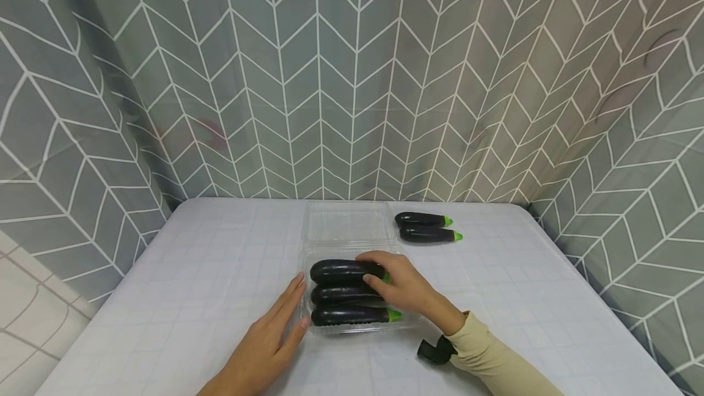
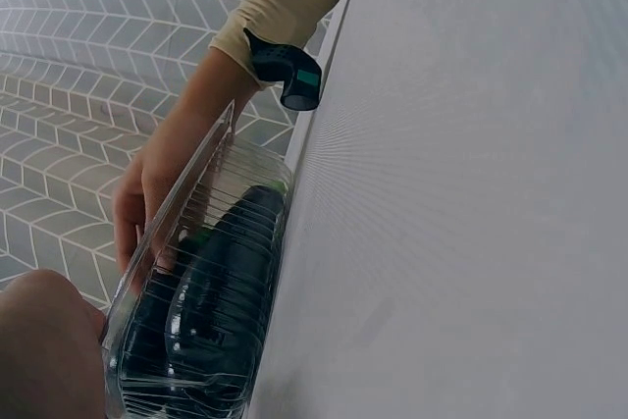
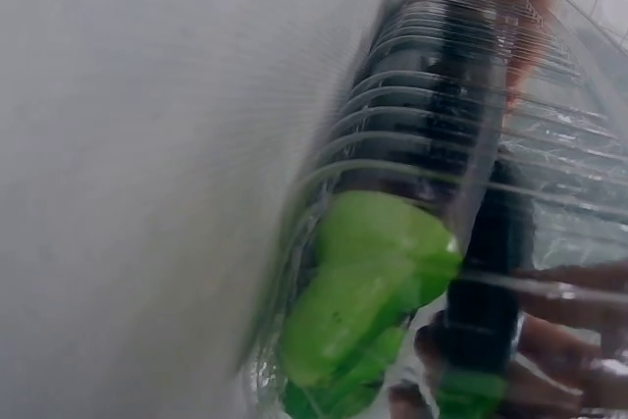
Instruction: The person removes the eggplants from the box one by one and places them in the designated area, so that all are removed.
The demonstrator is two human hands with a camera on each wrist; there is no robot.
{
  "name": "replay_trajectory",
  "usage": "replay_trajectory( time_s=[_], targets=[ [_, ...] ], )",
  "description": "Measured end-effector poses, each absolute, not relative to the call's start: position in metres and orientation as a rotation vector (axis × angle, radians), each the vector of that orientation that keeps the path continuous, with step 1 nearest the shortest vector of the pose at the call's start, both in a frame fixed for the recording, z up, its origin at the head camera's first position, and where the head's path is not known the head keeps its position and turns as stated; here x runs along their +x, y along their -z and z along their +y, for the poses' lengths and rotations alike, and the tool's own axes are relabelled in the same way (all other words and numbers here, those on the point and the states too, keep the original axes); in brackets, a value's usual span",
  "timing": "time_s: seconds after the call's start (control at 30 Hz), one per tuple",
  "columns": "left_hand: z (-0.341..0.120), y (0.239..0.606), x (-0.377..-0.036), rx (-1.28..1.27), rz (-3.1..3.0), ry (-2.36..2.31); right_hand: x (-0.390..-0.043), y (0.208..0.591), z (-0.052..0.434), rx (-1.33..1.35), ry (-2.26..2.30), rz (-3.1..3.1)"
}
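Packing step: your right hand grips the top dark purple eggplant in the clear plastic clamshell tray; left hand flat, steadying the tray's side. Next: seat it w/ care.

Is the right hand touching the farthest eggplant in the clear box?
Touching. The head view shows the right hand with fingers curled over the stem end of the farthest eggplant in the clear box.

- head: high, looks forward and down over worktop, mid-range.
- left wrist: low at worktop level, close, faces clear tray side-on.
- right wrist: very close, opposite tray end.
- all three share the tray.
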State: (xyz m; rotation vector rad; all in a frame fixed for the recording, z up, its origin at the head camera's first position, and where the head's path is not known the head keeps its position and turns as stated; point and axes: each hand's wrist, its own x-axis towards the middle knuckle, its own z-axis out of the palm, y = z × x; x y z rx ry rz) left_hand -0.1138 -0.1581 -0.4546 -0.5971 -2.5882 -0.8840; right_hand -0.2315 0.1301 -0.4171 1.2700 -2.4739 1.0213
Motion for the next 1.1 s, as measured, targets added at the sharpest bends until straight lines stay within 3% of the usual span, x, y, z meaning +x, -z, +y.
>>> replay_trajectory(
  time_s=[1.1],
  targets=[
    [-0.157, 0.455, -0.114, -0.586, -2.581, 0.852, -0.231, 0.398, 0.148, 1.194, -1.067, -2.417]
  ],
)
